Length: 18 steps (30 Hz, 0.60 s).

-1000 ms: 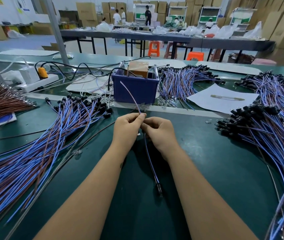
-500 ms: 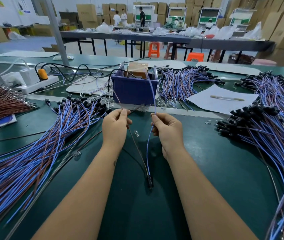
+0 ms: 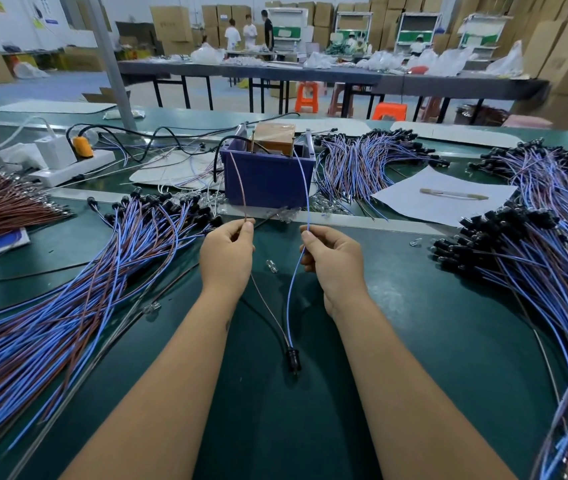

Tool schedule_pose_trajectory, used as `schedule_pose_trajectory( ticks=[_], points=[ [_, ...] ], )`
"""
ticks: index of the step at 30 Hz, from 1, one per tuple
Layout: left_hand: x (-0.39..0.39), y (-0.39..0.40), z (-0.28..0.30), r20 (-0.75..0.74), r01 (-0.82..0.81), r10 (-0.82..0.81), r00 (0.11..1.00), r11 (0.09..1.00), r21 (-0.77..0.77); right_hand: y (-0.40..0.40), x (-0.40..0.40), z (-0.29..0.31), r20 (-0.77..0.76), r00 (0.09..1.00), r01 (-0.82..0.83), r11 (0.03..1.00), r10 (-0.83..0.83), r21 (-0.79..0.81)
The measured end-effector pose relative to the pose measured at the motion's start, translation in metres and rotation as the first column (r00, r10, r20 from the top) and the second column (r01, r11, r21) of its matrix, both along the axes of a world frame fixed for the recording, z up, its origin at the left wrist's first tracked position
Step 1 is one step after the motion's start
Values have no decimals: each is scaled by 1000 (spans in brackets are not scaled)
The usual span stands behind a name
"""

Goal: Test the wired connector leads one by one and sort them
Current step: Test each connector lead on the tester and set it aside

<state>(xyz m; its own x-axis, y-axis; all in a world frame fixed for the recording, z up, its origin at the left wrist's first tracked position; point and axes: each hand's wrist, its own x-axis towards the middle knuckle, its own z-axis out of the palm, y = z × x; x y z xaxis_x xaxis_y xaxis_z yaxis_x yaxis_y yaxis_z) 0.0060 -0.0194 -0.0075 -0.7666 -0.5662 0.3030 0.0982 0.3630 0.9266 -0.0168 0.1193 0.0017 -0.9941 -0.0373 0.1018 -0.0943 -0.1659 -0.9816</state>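
Observation:
One connector lead lies in front of me, its black plug (image 3: 294, 361) resting on the green bench. My left hand (image 3: 227, 257) pinches the lead's brown wire (image 3: 241, 192). My right hand (image 3: 332, 259) pinches its blue wire (image 3: 291, 299). Both wire ends rise toward the blue tester bin (image 3: 268, 180), which carries two metal contact posts and a brown block. Whether the ends touch the posts I cannot tell. A large pile of leads (image 3: 67, 306) spreads to the left, and another pile (image 3: 535, 271) fills the right.
A small clear bulb (image 3: 271, 266) lies between my hands. Behind the bin are more lead bundles (image 3: 362, 164), a white sheet with a pen (image 3: 445, 195), a power strip (image 3: 67, 164) and brown wires (image 3: 1, 206) at far left. People stand at tables far behind.
My hands have moved apart, splitting the lead's brown and blue wires. The wire ends have risen toward the blue bin, and the black plug has slid nearer to my hands.

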Motion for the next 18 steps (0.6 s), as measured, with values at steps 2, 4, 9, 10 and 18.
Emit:
schedule_pose_trajectory(
  ticks=[2,4,9,10,18],
  points=[
    [-1,0,0,3,6,-6,1000,1000,-10,0,0,0,0,1000,-5,1000,5,8],
    [-1,0,0,1,8,-8,1000,1000,-17,0,-1,-1,-1,1000,-13,1000,13,15],
    [-4,0,-1,-11,17,-17,1000,999,-52,-2,-1,-1,-7,1000,-25,999,25,39],
    [-5,-1,-1,-11,21,-21,1000,998,-59,-2,-1,-1,-9,1000,-27,999,28,41],
    [-9,-1,-5,-29,55,-56,998,997,-46,-3,0,-1,-21,999,-45,997,47,60]
  ],
)
